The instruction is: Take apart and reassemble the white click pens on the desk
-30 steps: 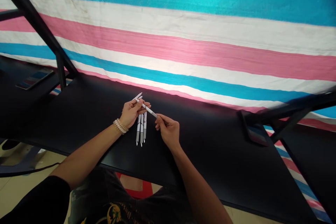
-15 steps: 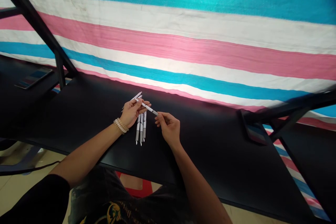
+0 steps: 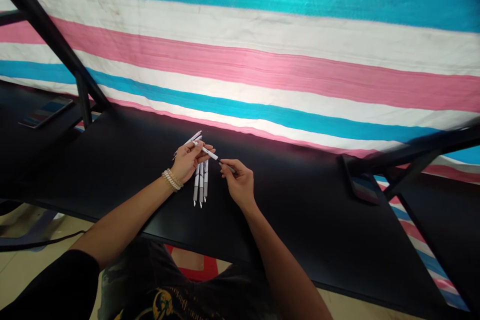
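Two hands hold one white pen (image 3: pixel 208 153) level above other pens (image 3: pixel 201 185) on a black table (image 3: pixel 300 200): the left hand (image 3: pixel 187 162) closes firmly around it, the right hand (image 3: pixel 239 183) nearly closed, fingertips pinching the dark end for a steady hold.

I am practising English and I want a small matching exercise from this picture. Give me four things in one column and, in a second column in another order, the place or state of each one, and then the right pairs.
Things
1. beaded bracelets
2. white pen
3. grey-gripped pens
4. striped tarpaulin

Places and states
A. Hanging behind the black table
B. Fanned out below the left hand, tips toward the person
C. Around the left wrist
D. Held in the left hand, its front end pinched by the right hand

Right pairs: 1-C, 2-D, 3-B, 4-A
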`<state>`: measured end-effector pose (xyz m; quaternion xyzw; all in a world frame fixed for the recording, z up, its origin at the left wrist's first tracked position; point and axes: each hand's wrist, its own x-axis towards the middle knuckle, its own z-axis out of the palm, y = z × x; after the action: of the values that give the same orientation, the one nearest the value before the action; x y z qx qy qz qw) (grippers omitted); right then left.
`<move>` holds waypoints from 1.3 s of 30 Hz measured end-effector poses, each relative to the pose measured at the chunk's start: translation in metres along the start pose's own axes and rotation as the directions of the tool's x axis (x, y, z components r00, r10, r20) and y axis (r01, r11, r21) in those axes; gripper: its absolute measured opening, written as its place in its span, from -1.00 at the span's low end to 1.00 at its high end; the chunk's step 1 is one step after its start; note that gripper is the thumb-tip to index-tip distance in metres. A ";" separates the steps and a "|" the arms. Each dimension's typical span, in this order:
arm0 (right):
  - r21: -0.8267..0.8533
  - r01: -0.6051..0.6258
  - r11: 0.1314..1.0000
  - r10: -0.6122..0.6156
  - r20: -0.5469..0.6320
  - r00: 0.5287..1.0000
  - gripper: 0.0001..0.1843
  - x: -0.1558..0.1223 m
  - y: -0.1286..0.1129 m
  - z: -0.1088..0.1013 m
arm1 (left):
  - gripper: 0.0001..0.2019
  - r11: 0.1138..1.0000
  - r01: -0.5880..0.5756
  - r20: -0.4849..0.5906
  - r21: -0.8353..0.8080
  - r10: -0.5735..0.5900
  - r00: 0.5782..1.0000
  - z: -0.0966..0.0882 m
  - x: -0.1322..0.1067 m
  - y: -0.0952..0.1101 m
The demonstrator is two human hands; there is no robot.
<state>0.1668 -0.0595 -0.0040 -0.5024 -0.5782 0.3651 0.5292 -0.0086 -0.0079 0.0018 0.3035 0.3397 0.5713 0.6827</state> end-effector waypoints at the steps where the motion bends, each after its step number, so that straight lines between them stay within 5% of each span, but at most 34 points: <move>1: -0.054 0.048 0.997 -0.048 -0.010 0.999 -0.82 0.000 -0.001 -0.001 | -0.70 1.000 0.000 0.000 0.006 0.000 1.000 0.000 0.000 0.000; 10: -0.478 0.282 0.832 -0.301 0.037 0.953 -0.61 -0.001 0.004 -0.005 | -0.71 0.999 -0.037 -0.017 0.001 0.037 0.999 -0.002 0.002 -0.003; 16: -0.459 0.219 0.861 -0.311 -0.136 0.941 -0.65 0.002 0.002 -0.014 | -0.81 0.990 -0.116 -0.114 -0.077 0.107 0.988 -0.010 0.010 0.004; 24: -0.419 0.288 0.861 -0.317 0.000 0.948 -0.65 -0.006 0.004 0.004 | -0.71 1.000 -0.009 -0.002 -0.022 0.009 1.000 0.001 -0.001 -0.006; 30: -0.397 0.362 0.844 -0.402 -0.021 0.915 -0.63 -0.008 0.001 0.008 | -0.70 0.999 0.008 0.024 -0.031 -0.007 1.000 0.004 -0.005 -0.007; 39: -0.294 0.211 0.932 -0.243 -0.076 0.967 -0.70 -0.012 0.002 0.007 | -0.71 1.000 0.006 0.022 -0.008 -0.006 1.000 0.002 -0.005 -0.009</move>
<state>0.1595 -0.0696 -0.0096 -0.5224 -0.6484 0.1863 0.5215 -0.0024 -0.0148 -0.0039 0.3058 0.3306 0.5673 0.6894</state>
